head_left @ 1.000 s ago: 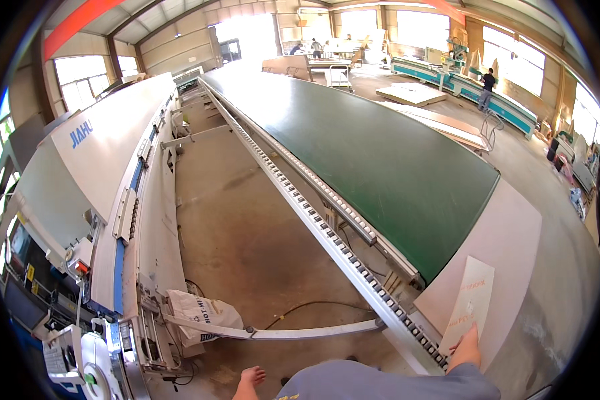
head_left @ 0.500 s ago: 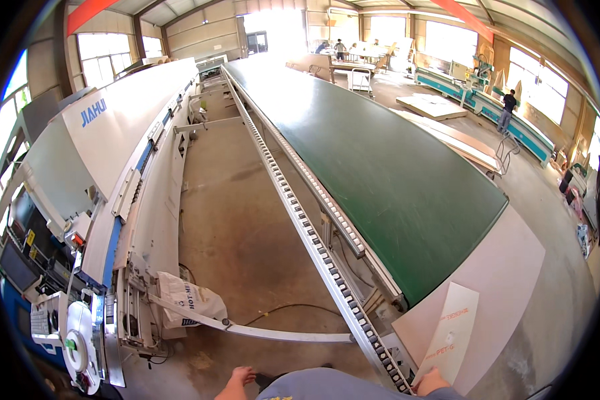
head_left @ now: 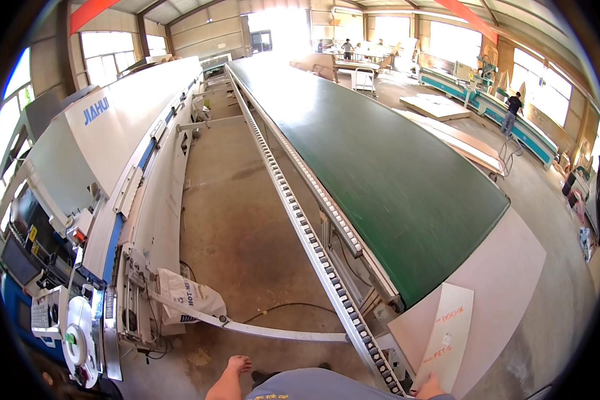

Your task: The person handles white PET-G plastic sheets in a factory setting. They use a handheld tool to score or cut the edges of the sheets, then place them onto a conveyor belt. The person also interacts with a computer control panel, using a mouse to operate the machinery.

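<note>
My right hand (head_left: 428, 388) shows only at the bottom edge, shut on the lower end of a narrow white panel (head_left: 447, 337) with orange marks. The panel stands upright over a large pale board (head_left: 513, 267) lying at the near end of a long green conveyor belt (head_left: 380, 153). At the bottom edge my left hand (head_left: 233, 369) hangs over the concrete floor with its fingers loosely extended and nothing in it.
A roller track (head_left: 300, 220) runs along the belt's left side. A long white machine (head_left: 133, 133) lines the left, with a white sack (head_left: 187, 297) and a slanted metal bar (head_left: 280, 331) at its foot. A person (head_left: 511, 111) stands far right, others (head_left: 347, 48) at the back.
The view has swung slightly left, so more of the white machine shows. The panel in my right hand sits a little lower in the picture. My left hand has barely moved.
</note>
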`<state>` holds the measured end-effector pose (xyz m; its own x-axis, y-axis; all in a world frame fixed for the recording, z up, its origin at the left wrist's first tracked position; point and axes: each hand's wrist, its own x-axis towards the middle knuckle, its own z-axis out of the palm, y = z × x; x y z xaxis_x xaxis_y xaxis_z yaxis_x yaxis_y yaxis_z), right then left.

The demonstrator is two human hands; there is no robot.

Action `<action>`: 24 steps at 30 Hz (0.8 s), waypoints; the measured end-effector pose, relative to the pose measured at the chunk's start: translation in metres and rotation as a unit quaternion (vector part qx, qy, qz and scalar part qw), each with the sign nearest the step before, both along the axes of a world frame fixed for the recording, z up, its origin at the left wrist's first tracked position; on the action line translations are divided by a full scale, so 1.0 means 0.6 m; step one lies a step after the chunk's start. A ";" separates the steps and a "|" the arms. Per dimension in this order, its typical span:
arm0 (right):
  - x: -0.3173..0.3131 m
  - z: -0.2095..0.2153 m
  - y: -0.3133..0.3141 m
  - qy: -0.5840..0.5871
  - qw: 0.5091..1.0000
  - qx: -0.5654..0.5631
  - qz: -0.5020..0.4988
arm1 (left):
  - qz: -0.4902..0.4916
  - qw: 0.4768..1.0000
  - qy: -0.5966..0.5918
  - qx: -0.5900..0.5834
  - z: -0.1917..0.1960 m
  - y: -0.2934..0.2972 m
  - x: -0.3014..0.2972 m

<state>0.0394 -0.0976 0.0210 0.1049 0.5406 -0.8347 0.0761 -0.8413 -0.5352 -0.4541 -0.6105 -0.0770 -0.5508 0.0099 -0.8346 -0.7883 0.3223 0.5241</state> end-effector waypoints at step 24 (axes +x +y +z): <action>-0.079 0.344 -0.044 0.383 0.825 0.408 0.074 | -0.177 0.911 0.106 0.357 0.274 0.342 -0.111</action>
